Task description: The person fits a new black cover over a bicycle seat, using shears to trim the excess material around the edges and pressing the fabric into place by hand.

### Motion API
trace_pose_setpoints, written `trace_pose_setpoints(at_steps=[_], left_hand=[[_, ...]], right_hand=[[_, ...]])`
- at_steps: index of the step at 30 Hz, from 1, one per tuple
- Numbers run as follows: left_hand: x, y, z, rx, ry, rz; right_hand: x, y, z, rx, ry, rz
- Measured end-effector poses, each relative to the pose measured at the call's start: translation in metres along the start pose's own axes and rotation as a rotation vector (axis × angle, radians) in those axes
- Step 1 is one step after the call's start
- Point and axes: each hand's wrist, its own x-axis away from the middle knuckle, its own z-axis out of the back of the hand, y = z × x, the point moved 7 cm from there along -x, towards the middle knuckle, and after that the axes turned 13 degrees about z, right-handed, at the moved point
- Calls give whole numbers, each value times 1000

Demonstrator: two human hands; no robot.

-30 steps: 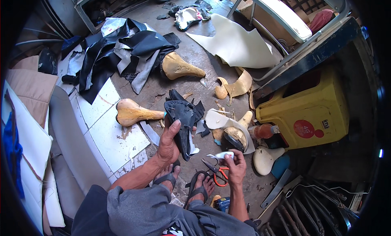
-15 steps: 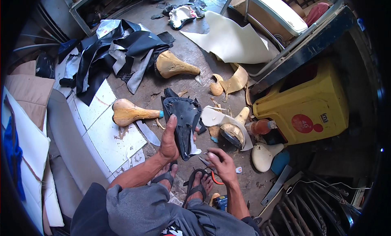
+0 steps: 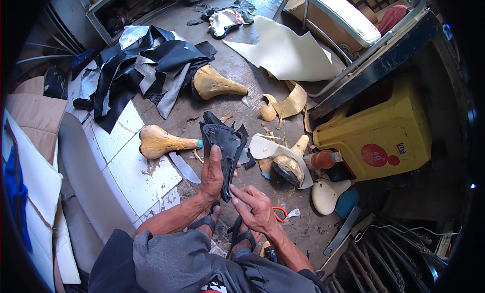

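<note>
My left hand (image 3: 212, 177) is wrapped round a black bicycle saddle (image 3: 226, 146) with its underside up, thumb lying along its side. Ragged black cover edges stick out around the wide end, which points away from me. At the near, narrow end, my right hand (image 3: 255, 206) pinches the saddle's edge between thumb and fingers. Just right of that hand shows an orange loop handle (image 3: 279, 213); whether it hangs from the hand or lies on the floor I cannot tell. Left of the saddle, a bare yellowish foam saddle (image 3: 164, 141) with a blue tip lies on the floor.
Black cover scraps (image 3: 166, 55) heap up at the far left beside another foam saddle (image 3: 217, 82). A cream sheet (image 3: 288, 48) lies beyond. To the right are a yellow plastic stool (image 3: 379, 136), a bottle (image 3: 323, 159), a pale saddle (image 3: 328, 194) and dark metal rods (image 3: 374, 267).
My right hand has moved left and up to the saddle's narrow end and grips it there. The orange handle has shifted to the right. The saddle has tilted slightly in my left hand.
</note>
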Motion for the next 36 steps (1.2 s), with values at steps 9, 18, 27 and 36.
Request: trace_pose_setpoints(at_steps=[9,18,27,36], left_hand=[[-1,-12,0,199,-227,382],[8,-18,-25,494,-399,528],[10,-34,-19,459,-387,606],[8,-27,-23,433,-372,581]], right_hand=[[-4,2,-2,205,-391,169],[-5,-21,2,505,-19,619],[0,-22,-3,481,-62,625],[0,-12,0,417,-42,586]])
